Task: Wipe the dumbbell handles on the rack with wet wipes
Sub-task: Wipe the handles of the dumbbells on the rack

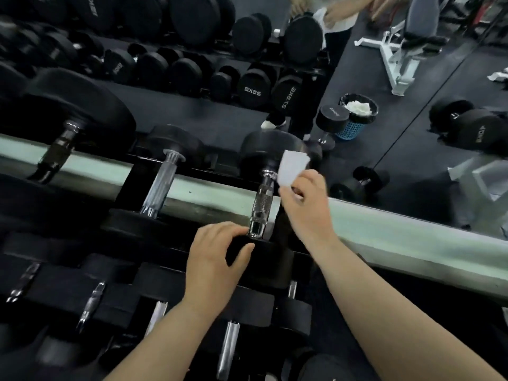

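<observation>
Black dumbbells lie side by side on the top shelf of a black rack (129, 185). The rightmost dumbbell has a knurled chrome handle (261, 204) between two black heads. My left hand (213, 259) grips the near head (264, 264) of that dumbbell, thumb on its front rim. My right hand (303, 207) pinches a folded white wet wipe (291, 167) just right of the handle, not touching the metal. A second chrome handle (159, 185) lies to the left, and a darker one (56, 149) further left.
A mirror behind the rack reflects the dumbbells, a blue bin (354, 116) with white wipes and a white bench (398, 61). A pale ledge (398, 235) runs along the mirror's base. Several smaller dumbbells (228, 347) sit on the lower shelf.
</observation>
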